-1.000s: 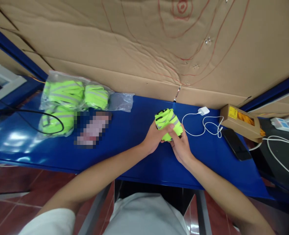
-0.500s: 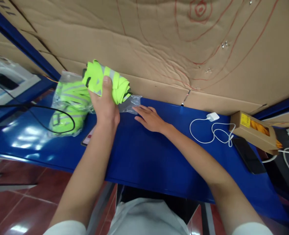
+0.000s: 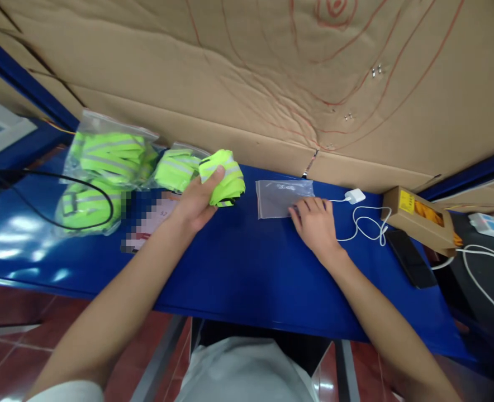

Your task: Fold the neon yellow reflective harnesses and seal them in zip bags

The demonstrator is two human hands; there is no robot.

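My left hand (image 3: 200, 204) is closed around a folded neon-yellow reflective vest (image 3: 226, 176) with grey stripes, held over the blue table. Palm down, my right hand (image 3: 316, 226) rests with its fingers on the right end of a flat clear zip bag (image 3: 276, 198). Just left of the held vest lies a bagged yellow bundle (image 3: 177, 169). Farther left, more bagged yellow bundles (image 3: 110, 153) are piled, one (image 3: 88, 206) nearer me. Partly behind my left forearm is a phone (image 3: 152, 220), its screen blurred.
A white charger (image 3: 355, 196) with a looped cable, a dark phone (image 3: 410, 258) and an open-sided cardboard box (image 3: 418, 218) lie on the right. A black cable (image 3: 41, 173) crosses at left. Behind the blue table (image 3: 247, 279) stands a cardboard wall (image 3: 188, 95).
My left hand has brought the vest down and to the right, uncovering the bagged bundle. My right hand has moved right, and the clear bag now lies flat farther right.
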